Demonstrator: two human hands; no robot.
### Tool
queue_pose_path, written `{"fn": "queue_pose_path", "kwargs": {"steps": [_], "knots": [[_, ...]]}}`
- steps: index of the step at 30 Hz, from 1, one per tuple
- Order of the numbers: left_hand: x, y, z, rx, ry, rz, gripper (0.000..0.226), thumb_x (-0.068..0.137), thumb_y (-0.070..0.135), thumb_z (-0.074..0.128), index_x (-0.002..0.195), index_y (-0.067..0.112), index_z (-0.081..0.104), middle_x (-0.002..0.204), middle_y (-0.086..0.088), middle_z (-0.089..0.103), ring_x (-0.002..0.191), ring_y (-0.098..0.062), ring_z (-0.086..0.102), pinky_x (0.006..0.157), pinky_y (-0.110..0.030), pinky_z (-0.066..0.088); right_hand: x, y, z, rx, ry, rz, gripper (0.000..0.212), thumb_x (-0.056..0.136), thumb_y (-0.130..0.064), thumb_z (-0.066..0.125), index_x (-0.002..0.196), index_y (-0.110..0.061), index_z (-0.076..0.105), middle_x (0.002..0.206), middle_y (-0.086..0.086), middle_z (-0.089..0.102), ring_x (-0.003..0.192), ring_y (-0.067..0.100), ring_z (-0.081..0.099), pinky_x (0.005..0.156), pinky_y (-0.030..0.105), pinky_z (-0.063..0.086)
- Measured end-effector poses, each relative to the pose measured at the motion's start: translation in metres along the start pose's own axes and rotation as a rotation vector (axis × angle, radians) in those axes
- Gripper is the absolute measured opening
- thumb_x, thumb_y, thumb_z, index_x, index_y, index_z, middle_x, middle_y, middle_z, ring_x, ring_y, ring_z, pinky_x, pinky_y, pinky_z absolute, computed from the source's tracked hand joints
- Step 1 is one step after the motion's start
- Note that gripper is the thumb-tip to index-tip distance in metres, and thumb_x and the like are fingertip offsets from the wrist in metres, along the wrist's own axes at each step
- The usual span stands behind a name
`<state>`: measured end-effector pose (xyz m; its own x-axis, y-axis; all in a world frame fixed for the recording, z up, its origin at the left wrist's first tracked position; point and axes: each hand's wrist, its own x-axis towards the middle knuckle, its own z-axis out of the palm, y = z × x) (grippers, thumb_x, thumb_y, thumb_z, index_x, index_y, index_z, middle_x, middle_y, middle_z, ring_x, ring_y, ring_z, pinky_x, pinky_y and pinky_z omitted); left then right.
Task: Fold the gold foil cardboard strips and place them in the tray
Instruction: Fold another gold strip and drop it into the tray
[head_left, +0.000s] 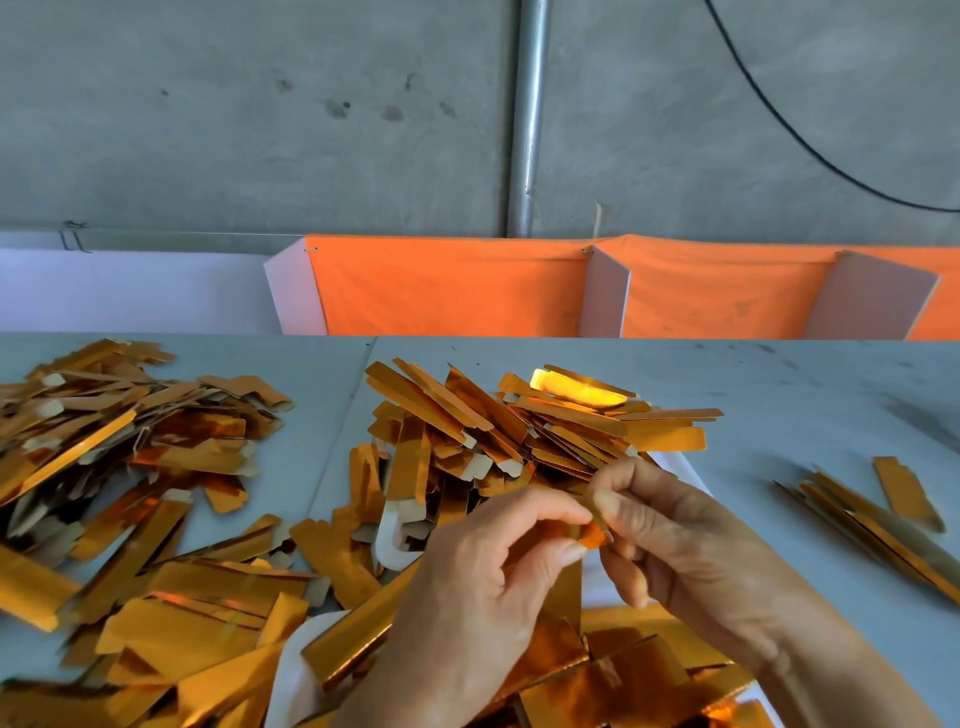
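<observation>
Gold foil cardboard strip (592, 530) is being pinched at its top end between the left hand (483, 566) and the right hand (670, 540), both gripping it above the white tray (680, 470), which is holding heaped folded gold strips (524, 431). Loose gold strips (130, 467) are lying scattered across the grey table (779, 405).

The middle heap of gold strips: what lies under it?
Under the middle heap of gold strips a white tray shows, only by its rim at the heap's near-left edge and right edge. Its floor and far rim are covered, as is the table below.
</observation>
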<state>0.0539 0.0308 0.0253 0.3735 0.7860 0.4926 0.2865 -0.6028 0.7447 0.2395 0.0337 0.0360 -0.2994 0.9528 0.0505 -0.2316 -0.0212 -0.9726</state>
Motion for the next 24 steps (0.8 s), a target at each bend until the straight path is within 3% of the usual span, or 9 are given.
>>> {"fn": "queue_pose_path", "kwargs": {"steps": [4,7,11,14,16,18,19,21,24], "knots": [[0.000,0.002,0.003,0.054,-0.018,-0.029,0.018,0.086,0.046,0.057,0.102,0.051,0.051,0.100,0.026,0.062,0.100,0.005,0.057,0.079,-0.017,0.049,-0.002,0.001,-0.003,-0.019,-0.001,0.074,0.043,0.056,-0.047,0.089,0.078,-0.017,0.067,0.065,0.011,0.060,0.052,0.017,0.060,0.048,0.022,0.051],[0.000,0.004,0.006,0.123,-0.037,-0.069,0.038,0.082,0.048,0.061,0.109,0.060,0.037,0.123,0.031,0.050,0.117,0.011,0.043,0.097,-0.020,0.043,-0.004,-0.001,-0.005,-0.167,0.040,0.112,0.035,0.063,-0.044,0.085,0.080,-0.018,0.067,0.075,0.013,0.067,0.065,0.019,0.068,0.056,0.022,0.054],[0.002,0.004,-0.001,0.160,0.293,-0.085,0.044,0.089,0.049,0.043,0.131,0.055,0.030,0.150,0.028,0.023,0.139,-0.003,0.026,0.112,-0.030,0.030,-0.005,-0.005,-0.014,-0.324,0.247,0.001,0.032,0.071,-0.027,0.072,0.092,-0.006,0.060,0.077,0.009,0.071,0.077,0.026,0.073,0.062,0.024,0.056],[0.001,-0.004,-0.009,0.179,0.451,-0.297,0.044,0.090,0.050,0.029,0.133,0.051,0.035,0.143,0.013,0.044,0.125,-0.004,0.045,0.096,-0.014,0.033,-0.002,-0.005,-0.018,-0.377,0.362,-0.077,0.029,0.068,-0.025,0.070,0.090,-0.009,0.060,0.072,0.003,0.070,0.074,0.023,0.073,0.064,0.027,0.058],[0.002,-0.004,-0.007,0.169,0.397,-0.327,0.046,0.090,0.050,0.028,0.134,0.045,0.042,0.120,-0.003,0.063,0.102,0.002,0.058,0.079,-0.006,0.043,0.000,-0.004,-0.017,-0.389,0.373,-0.098,0.027,0.067,-0.024,0.071,0.088,-0.010,0.062,0.072,0.003,0.070,0.073,0.024,0.073,0.064,0.027,0.059],[0.002,0.001,-0.001,0.157,0.340,-0.259,0.044,0.091,0.046,0.034,0.134,0.041,0.044,0.094,0.001,0.059,0.071,0.011,0.059,0.070,-0.011,0.046,0.000,-0.003,-0.016,-0.414,0.378,-0.115,0.024,0.066,-0.023,0.071,0.085,-0.011,0.063,0.072,0.003,0.069,0.073,0.023,0.072,0.062,0.027,0.058],[0.001,0.002,0.002,0.154,0.333,-0.208,0.042,0.092,0.041,0.038,0.134,0.038,0.044,0.089,0.007,0.056,0.068,0.013,0.057,0.073,-0.016,0.043,0.001,-0.002,-0.016,-0.424,0.390,-0.130,0.022,0.065,-0.023,0.071,0.083,-0.012,0.064,0.071,0.002,0.068,0.072,0.022,0.071,0.062,0.027,0.058],[-0.001,0.001,0.006,0.201,0.341,-0.148,0.041,0.093,0.030,0.044,0.133,0.031,0.047,0.089,-0.005,0.061,0.091,0.007,0.052,0.083,-0.018,0.033,0.001,-0.002,-0.017,-0.432,0.415,-0.161,0.016,0.064,-0.021,0.071,0.078,-0.015,0.065,0.069,-0.001,0.067,0.070,0.019,0.070,0.061,0.026,0.058],[-0.001,-0.003,0.005,0.274,0.364,-0.142,0.041,0.092,0.025,0.049,0.132,0.030,0.051,0.096,-0.003,0.070,0.094,-0.004,0.055,0.075,-0.017,0.044,0.001,-0.002,-0.017,-0.439,0.388,-0.183,0.010,0.070,-0.014,0.071,0.072,-0.023,0.066,0.072,-0.001,0.067,0.072,0.018,0.071,0.061,0.025,0.058]]}}
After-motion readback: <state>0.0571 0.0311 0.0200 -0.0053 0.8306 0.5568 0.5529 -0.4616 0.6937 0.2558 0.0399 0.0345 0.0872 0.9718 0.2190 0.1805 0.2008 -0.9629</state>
